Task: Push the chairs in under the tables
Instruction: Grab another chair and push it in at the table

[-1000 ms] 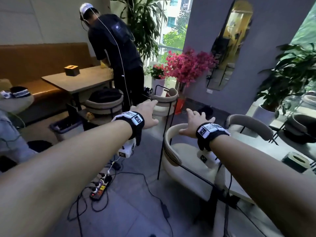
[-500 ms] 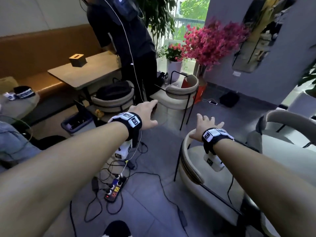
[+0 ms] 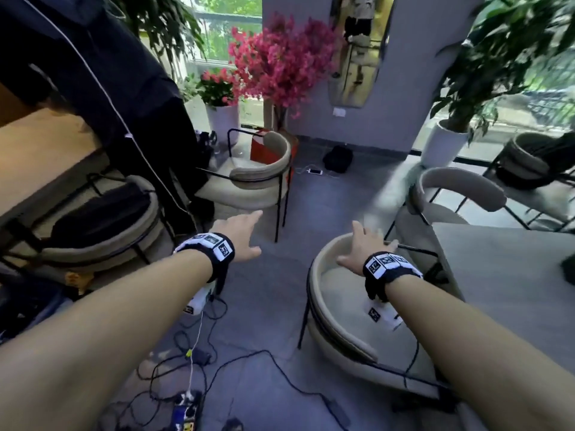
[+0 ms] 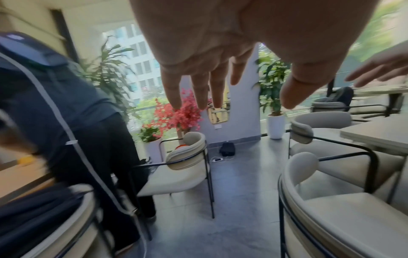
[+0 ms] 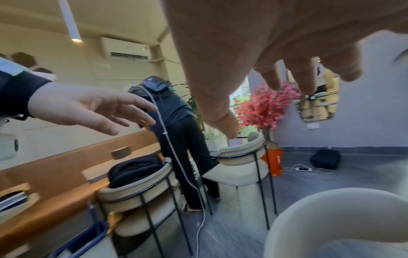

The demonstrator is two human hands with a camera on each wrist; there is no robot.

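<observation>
Both hands are held out with fingers spread, grasping nothing: the left hand (image 3: pixel 241 236) over bare floor, the right hand (image 3: pixel 362 248) above the near chair (image 3: pixel 339 309). That chair stands just beside the grey tabletop (image 3: pixel 510 275), seat not yet tucked under. The chair beyond (image 3: pixel 258 178), angled out into the aisle, is judged the likely reason for the forward reach.

Left of the left hand's fingers (image 3: pixel 253 216), the person in black (image 3: pixel 102 98) is cut off at the top edge. Below the right hand's fingers (image 3: pixel 357 230), the near chair (image 3: pixel 339 331) is partly hidden by the forearm; whether they touch its rim is unclear.
</observation>
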